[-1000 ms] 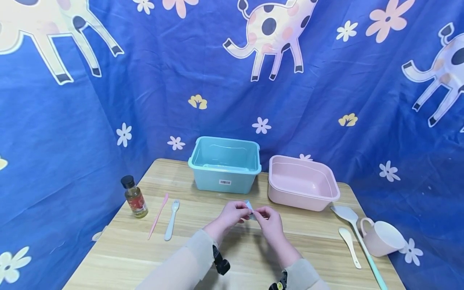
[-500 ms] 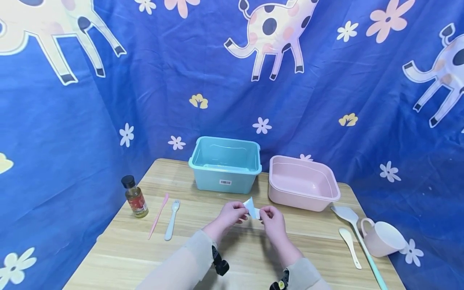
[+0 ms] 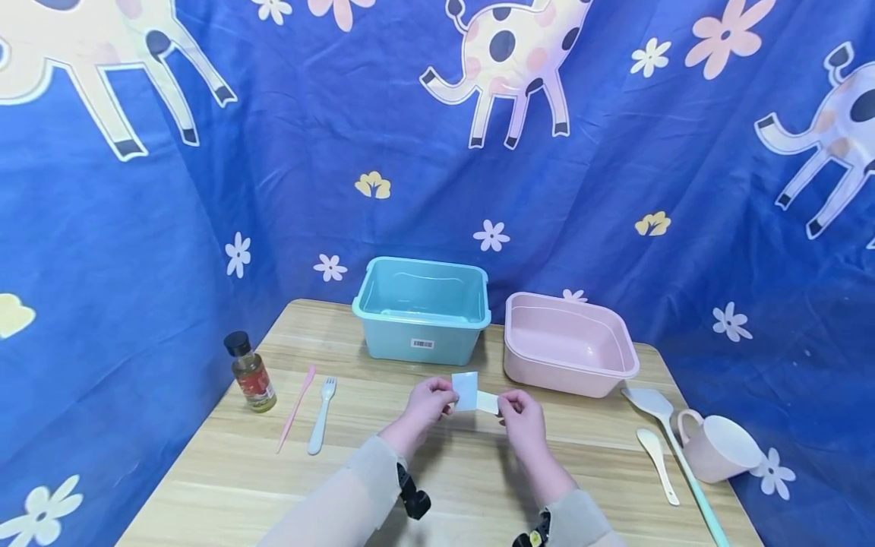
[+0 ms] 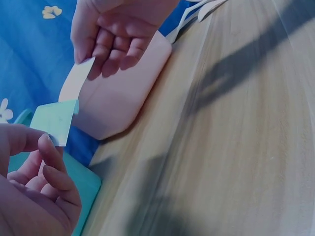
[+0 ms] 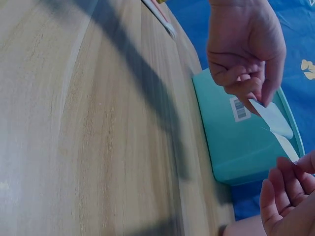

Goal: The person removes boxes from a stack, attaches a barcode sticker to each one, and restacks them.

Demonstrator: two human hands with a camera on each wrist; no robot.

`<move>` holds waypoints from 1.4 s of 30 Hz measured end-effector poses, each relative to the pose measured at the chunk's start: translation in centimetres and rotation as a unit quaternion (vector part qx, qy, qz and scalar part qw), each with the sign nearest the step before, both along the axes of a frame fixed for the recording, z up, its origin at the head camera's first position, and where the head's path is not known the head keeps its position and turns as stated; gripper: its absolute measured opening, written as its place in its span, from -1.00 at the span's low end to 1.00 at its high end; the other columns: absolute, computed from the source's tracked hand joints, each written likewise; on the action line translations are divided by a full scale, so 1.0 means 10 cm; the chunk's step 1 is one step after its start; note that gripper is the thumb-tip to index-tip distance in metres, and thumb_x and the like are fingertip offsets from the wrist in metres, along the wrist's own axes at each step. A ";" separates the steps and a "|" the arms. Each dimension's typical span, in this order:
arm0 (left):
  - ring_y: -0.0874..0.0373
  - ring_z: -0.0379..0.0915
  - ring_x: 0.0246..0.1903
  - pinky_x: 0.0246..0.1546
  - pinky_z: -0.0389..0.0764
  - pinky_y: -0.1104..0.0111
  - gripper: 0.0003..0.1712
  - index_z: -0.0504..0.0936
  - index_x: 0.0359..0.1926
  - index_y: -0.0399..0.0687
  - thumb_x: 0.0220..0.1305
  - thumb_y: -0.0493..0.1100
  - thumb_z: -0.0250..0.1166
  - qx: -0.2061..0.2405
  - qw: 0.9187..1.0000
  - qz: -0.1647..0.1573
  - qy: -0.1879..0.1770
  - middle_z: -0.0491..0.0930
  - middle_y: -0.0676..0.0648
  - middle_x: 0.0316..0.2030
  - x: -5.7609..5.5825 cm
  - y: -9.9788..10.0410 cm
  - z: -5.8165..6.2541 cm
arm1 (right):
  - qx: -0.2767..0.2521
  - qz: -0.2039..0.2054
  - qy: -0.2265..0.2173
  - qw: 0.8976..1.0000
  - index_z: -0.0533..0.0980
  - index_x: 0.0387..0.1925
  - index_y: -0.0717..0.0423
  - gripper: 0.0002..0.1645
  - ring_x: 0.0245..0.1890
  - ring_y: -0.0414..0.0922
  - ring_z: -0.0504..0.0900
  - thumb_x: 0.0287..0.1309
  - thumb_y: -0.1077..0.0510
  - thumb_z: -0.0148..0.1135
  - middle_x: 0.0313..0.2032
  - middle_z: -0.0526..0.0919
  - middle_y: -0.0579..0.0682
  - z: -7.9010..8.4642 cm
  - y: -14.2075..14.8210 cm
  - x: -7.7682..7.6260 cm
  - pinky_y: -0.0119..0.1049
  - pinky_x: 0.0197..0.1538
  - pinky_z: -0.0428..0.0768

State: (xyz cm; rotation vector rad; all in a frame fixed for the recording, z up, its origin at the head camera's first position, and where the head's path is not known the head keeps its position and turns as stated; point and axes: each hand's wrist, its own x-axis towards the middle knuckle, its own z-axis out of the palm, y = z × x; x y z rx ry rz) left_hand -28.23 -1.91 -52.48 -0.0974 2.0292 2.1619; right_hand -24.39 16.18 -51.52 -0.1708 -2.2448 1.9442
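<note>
Over the middle of the table, my left hand (image 3: 427,403) pinches a small light blue square sheet (image 3: 465,390) by its left edge, between thumb and fingers. A whitish strip (image 3: 488,403) extends from the sheet's right side, its far end pinched by my right hand (image 3: 522,419). In the left wrist view the blue sheet (image 4: 53,119) folds over at the edge where the strip (image 4: 78,81) meets it, and the strip bows slightly. The right wrist view has the sheet (image 5: 274,118) and strip stretched between both sets of fingertips, above the table.
Behind the hands stand a teal bin (image 3: 424,327) and a pink basin (image 3: 574,365). On the left are a bottle (image 3: 254,376), a pink knife (image 3: 297,409) and a blue fork (image 3: 323,416). A spatula (image 3: 683,448), white spoon (image 3: 658,465) and mug (image 3: 724,450) lie right.
My hands started close together and have drawn apart, the right one moving rightward. The blue sheet has opened out flat toward the camera, and more of the whitish strip shows.
</note>
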 end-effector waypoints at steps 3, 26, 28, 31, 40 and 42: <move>0.18 0.44 -0.59 -0.54 0.36 0.43 -0.91 0.52 -0.37 -0.23 0.14 -0.42 0.28 -0.001 1.000 0.010 -0.001 0.49 0.01 -0.53 -0.01 -0.01 -0.06 | 0.002 -0.012 -0.002 1.000 0.51 -0.24 0.48 -0.86 -0.44 -0.05 0.60 0.28 0.38 0.13 -0.43 0.63 0.24 -0.04 0.05 -0.02 -0.28 -0.31 0.62; 0.14 0.43 -0.62 -0.60 0.47 0.38 -0.97 0.64 -0.42 -0.27 0.08 -0.38 0.28 -0.215 0.974 0.038 -0.064 0.54 -0.10 -0.55 0.01 -0.18 -0.44 | -0.036 -0.045 -0.010 0.998 0.44 -0.19 0.63 -0.81 -0.48 -0.11 0.59 0.27 0.46 0.08 -0.40 0.62 0.38 0.43 0.13 0.16 -0.34 -0.35 0.61; 0.10 0.45 -0.57 -0.55 0.50 0.34 -0.97 0.63 -0.40 -0.28 0.08 -0.36 0.30 -0.220 0.972 0.044 -0.064 0.54 -0.11 -0.52 0.01 -0.20 -0.42 | -0.036 -0.042 -0.010 0.998 0.44 -0.19 0.64 -0.81 -0.48 -0.13 0.59 0.26 0.46 0.07 -0.40 0.62 0.39 0.43 0.12 0.17 -0.34 -0.34 0.62; 0.05 0.46 -0.47 -0.48 0.52 0.30 -0.93 0.62 -0.38 -0.26 0.06 -0.35 0.33 -0.224 0.971 0.057 -0.063 0.54 -0.12 -0.47 0.00 -0.23 -0.39 | -0.038 -0.037 -0.010 0.999 0.44 -0.19 0.64 -0.81 -0.48 -0.12 0.59 0.25 0.47 0.07 -0.39 0.62 0.40 0.38 0.13 0.13 -0.32 -0.34 0.62; 0.10 0.47 -0.37 -0.29 0.55 0.25 -0.91 0.68 -0.27 -0.23 0.15 -0.37 0.35 -0.190 0.974 0.087 0.088 0.57 -0.03 -0.41 0.00 -0.04 -0.14 | -0.037 -0.034 -0.023 0.998 0.50 -0.20 0.52 -0.83 -0.46 -0.16 0.58 0.28 0.39 0.13 -0.42 0.65 0.21 0.07 0.17 -0.04 -0.36 -0.37 0.60; 0.12 0.47 -0.35 -0.16 0.55 0.18 -0.88 0.70 -0.26 -0.19 0.14 -0.36 0.38 -0.194 0.967 0.064 0.152 0.57 0.02 -0.40 0.03 0.06 -0.03 | -0.035 -0.030 -0.022 0.999 0.50 -0.21 0.51 -0.83 -0.46 -0.16 0.58 0.27 0.38 0.14 -0.42 0.65 0.19 0.05 0.15 -0.04 -0.36 -0.38 0.60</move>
